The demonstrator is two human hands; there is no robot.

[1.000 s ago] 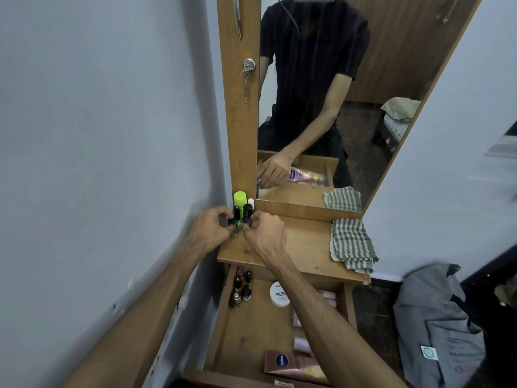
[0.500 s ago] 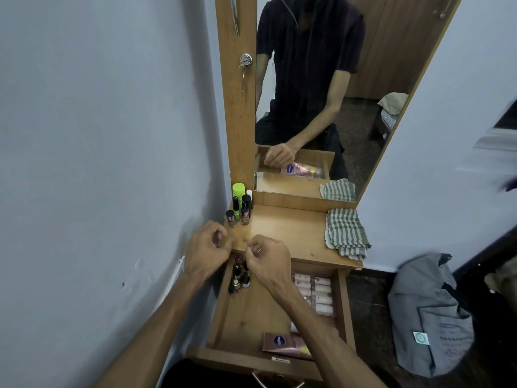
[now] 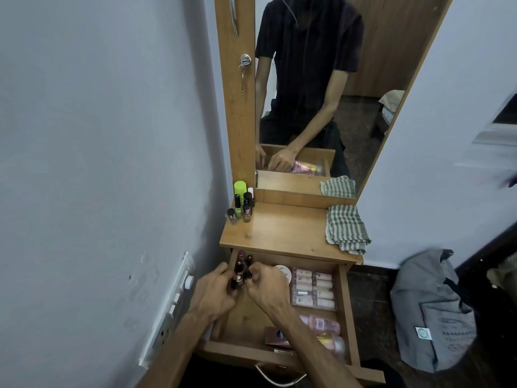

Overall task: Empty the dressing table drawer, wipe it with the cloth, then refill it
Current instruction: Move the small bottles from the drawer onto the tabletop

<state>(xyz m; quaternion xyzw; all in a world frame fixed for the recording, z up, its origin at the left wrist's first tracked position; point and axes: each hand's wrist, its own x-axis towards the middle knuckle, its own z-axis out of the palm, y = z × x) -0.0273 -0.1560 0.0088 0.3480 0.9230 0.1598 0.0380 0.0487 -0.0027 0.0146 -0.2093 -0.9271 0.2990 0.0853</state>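
The wooden drawer (image 3: 345, 312) of the dressing table (image 3: 285, 231) stands pulled out. In its back left corner is a cluster of small dark nail polish bottles (image 3: 242, 262). My left hand (image 3: 214, 294) and my right hand (image 3: 265, 289) meet at this cluster, with the fingers of each closed around a bottle. Also in the drawer are a white round jar (image 3: 283, 271), a pack of pale pink tubes (image 3: 313, 288), pink bottles (image 3: 321, 324) and a pink box (image 3: 275, 336). A green-checked cloth (image 3: 347, 229) lies folded on the tabletop's right side.
Several small bottles and a green tube (image 3: 242, 204) stand at the tabletop's back left corner. A mirror (image 3: 321, 93) rises behind the table. A white switch panel (image 3: 170, 309) is on the left wall. A grey bag (image 3: 430, 312) sits on the floor at right.
Both hands have come down from the bottles on the tabletop into the drawer's back left corner and closed on the nail polish bottles there. The view has tilted downward.
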